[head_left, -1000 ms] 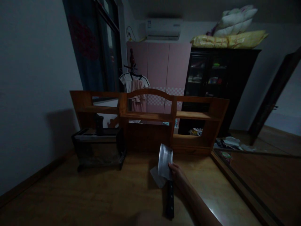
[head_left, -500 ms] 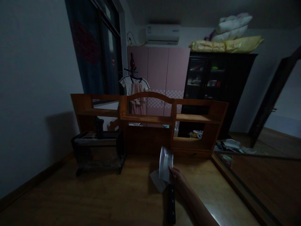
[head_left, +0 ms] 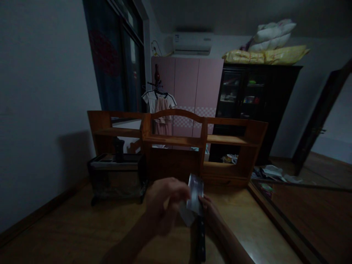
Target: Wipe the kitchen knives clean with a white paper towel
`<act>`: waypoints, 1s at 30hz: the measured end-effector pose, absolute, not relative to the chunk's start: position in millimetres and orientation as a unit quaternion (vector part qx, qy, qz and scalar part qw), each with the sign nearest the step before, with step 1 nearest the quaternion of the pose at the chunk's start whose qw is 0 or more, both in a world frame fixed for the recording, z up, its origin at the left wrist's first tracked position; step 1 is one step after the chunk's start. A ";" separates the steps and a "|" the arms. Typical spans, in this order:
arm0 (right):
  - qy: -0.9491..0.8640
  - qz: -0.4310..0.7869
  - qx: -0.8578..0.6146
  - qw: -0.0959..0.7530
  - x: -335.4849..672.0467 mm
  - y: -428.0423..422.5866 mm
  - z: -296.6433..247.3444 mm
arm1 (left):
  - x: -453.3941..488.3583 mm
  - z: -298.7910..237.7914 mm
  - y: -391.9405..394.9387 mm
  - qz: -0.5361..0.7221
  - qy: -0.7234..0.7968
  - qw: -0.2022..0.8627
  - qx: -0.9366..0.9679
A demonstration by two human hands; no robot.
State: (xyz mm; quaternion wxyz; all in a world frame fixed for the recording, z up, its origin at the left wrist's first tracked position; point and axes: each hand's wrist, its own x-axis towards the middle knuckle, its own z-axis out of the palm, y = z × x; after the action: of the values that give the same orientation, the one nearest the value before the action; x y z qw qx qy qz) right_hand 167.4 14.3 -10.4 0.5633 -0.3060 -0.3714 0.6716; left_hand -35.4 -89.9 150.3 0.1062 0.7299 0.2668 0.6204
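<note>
A kitchen cleaver (head_left: 195,194) with a broad metal blade and a black riveted handle is held upright, its handle pointing down towards me. My right hand (head_left: 209,209) pinches the blade by its right edge near the handle. My left hand (head_left: 166,201), blurred by motion, is raised just left of the blade with bent fingers and a gap between thumb and fingers. Nothing shows in it; whether a fingertip touches the blade I cannot tell. Behind the cleaver, a pale sheet like paper or tissue (head_left: 187,216) is partly covered by the left hand.
A wooden tabletop (head_left: 110,234) carries a wooden shelf unit (head_left: 176,139) along its back. At left stands a dark-framed knife-block-like box (head_left: 117,178). Beyond are a pink wardrobe (head_left: 185,80), hanging clothes (head_left: 162,106) and a dark cabinet (head_left: 275,99). The room is dim.
My left hand has come into view from below and reached up beside the blade. The right hand and cleaver stay nearly still. The view has shifted slightly.
</note>
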 end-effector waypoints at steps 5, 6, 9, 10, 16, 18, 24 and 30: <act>-0.364 0.668 -0.302 0.575 169.6 13.7 0.7 | -19.7 103.4 -11.4 0.675 0.390 0.254 0.573; -0.364 0.675 -0.297 0.569 170.4 11.9 4.1 | -18.8 86.1 2.5 0.675 0.422 0.268 0.543; -0.363 0.693 -0.317 0.537 172.7 6.3 12.4 | -19.2 40.7 29.5 0.591 0.508 0.247 0.575; -0.360 0.695 -0.333 0.526 173.4 5.2 13.9 | -19.4 30.4 33.4 0.578 0.514 0.246 0.584; -0.356 0.683 -0.358 0.528 178.4 10.0 8.7 | -18.4 4.0 30.3 0.442 0.555 0.194 0.678; -0.351 0.680 -0.345 0.543 180.7 11.4 6.0 | -19.7 -1.6 29.2 0.399 0.560 0.206 0.697; -0.333 0.689 -0.345 0.544 183.8 7.8 6.3 | -32.6 -9.6 36.6 0.406 0.488 0.449 0.630; -0.332 0.677 -0.374 0.540 180.7 6.7 3.3 | -50.1 24.8 37.0 0.497 0.496 0.414 0.579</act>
State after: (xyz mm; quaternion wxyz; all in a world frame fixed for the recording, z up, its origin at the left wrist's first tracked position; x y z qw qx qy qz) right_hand 180.7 6.7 3.3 0.5405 -0.3740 -0.3317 0.6768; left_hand -50.1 37.0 24.8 0.4141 0.5789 0.4963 0.4970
